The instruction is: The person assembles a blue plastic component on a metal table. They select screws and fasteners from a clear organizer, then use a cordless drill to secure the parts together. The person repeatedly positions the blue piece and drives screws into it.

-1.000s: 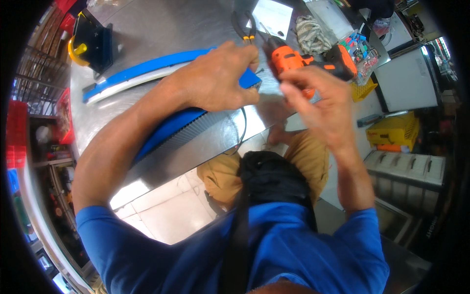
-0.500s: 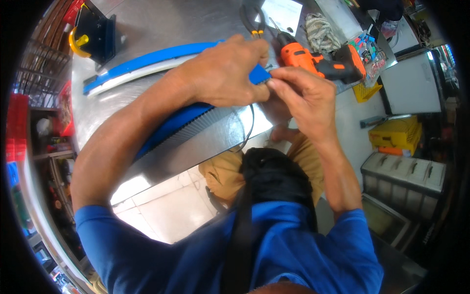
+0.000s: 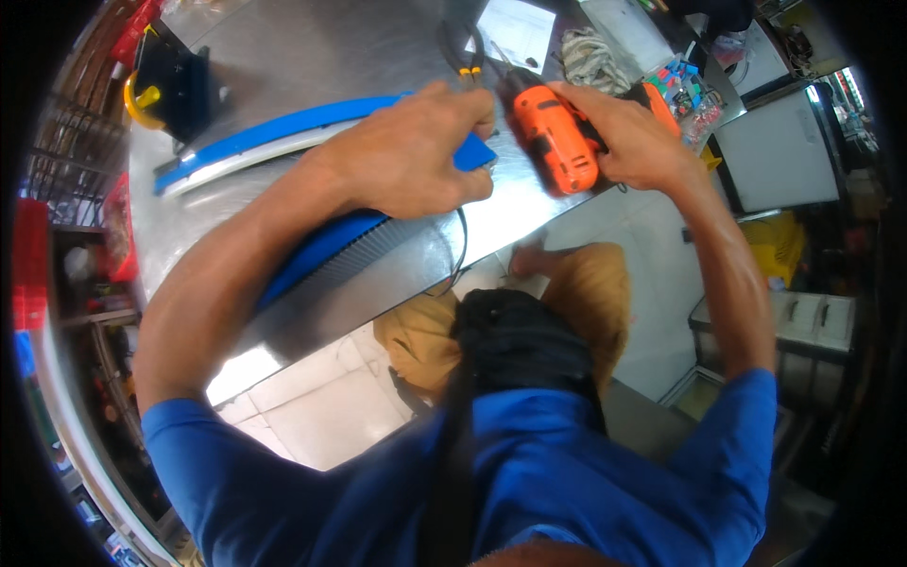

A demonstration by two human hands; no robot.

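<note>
My left hand (image 3: pixel 416 156) is closed around the end of a long blue housing with dark ridged fins (image 3: pixel 316 253), whose blue tip pokes out past the fingers. A thin dark cable (image 3: pixel 463 236) hangs from it over the table edge. At the right, my right hand (image 3: pixel 638 142) is wrapped around an orange and black cordless drill (image 3: pixel 559 137). The drill's bit points toward the far side; its grip is mostly hidden by the fingers. Beyond the left forearm lie a blue strip (image 3: pixel 283 121) and a white strip (image 3: pixel 255 159), side by side on the metal table.
Pliers with yellow-marked handles (image 3: pixel 465 68) and a sheet of paper (image 3: pixel 520 33) lie at the far side. A crumpled rag (image 3: pixel 593 59) is beyond the drill. A black stand with a yellow part (image 3: pixel 179 90) stands far left. The metal table's front edge (image 3: pixel 378 317) runs before my legs.
My right hand has left the blue housing's tip, moved right and taken hold of the drill, which has turned. My left hand keeps its grip; the whole view has shifted slightly.
</note>
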